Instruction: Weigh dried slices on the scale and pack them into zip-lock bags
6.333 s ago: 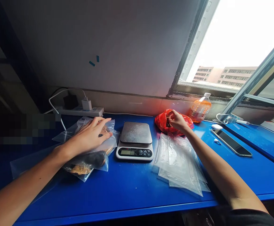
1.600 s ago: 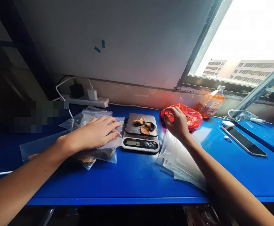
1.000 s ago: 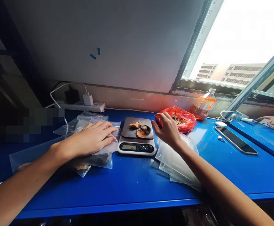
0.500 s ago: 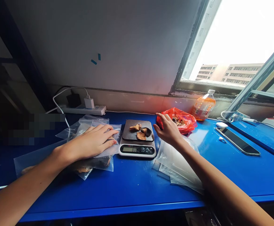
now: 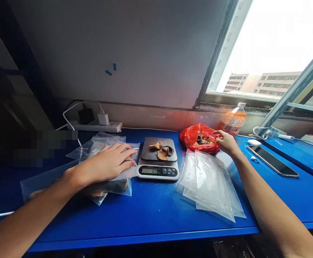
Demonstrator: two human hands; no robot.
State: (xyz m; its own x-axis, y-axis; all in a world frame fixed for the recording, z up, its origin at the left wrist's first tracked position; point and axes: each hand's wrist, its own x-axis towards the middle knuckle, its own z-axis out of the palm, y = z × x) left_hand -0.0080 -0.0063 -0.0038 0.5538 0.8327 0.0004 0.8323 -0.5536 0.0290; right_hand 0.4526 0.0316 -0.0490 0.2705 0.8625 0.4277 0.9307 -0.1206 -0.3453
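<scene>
A left hand (image 5: 110, 159) lies spread on filled clear bags (image 5: 122, 187) while the right hand (image 5: 227, 143), fingers bent, meets a red bag (image 5: 189, 138), its grip unclear, as brown pieces (image 5: 162, 155) sit atop a scale (image 5: 147, 156) with buttons (image 5: 168, 170) lettered "M" and "T."

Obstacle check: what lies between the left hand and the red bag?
Head view: a clear bag's edge, then the digital scale with brown pieces on it.

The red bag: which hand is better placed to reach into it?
Probably the right hand: it is at the right edge of the red bag. The left hand lies over the filled plastic bags, on the other side of the scale.
</scene>
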